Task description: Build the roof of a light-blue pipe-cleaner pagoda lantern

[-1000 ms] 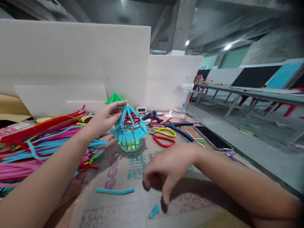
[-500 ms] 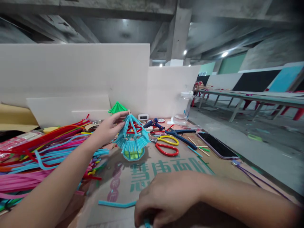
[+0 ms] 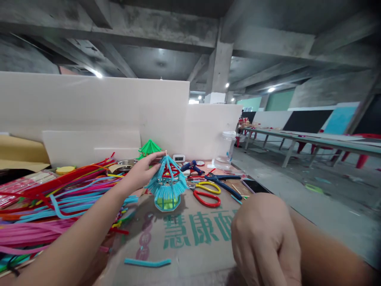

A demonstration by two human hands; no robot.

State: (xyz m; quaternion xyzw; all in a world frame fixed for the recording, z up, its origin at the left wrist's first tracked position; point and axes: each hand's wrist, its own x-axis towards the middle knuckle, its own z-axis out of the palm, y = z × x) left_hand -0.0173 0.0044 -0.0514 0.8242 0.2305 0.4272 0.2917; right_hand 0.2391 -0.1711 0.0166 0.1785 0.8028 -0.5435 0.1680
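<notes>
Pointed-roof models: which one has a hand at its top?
The light-blue model, in front: the left hand is at its roof's peak. The green model stands farther back, partly hidden behind that hand.

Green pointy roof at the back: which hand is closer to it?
Left. The left hand is just in front of the green roof; the right hand is in the foreground, well off to its right.

White panels [image 3: 89, 105] upright at back. In front: clock [image 3: 179, 158], display too small to read; to its right, clear bottle [image 3: 225, 153], upright, white lid. Phone [image 3: 255, 186] nearer, screen dark, partly hidden. Beyond panels: concrete pillar [image 3: 219, 69]; far right, red seats [image 3: 362, 161], blue board [image 3: 339, 120].
</notes>
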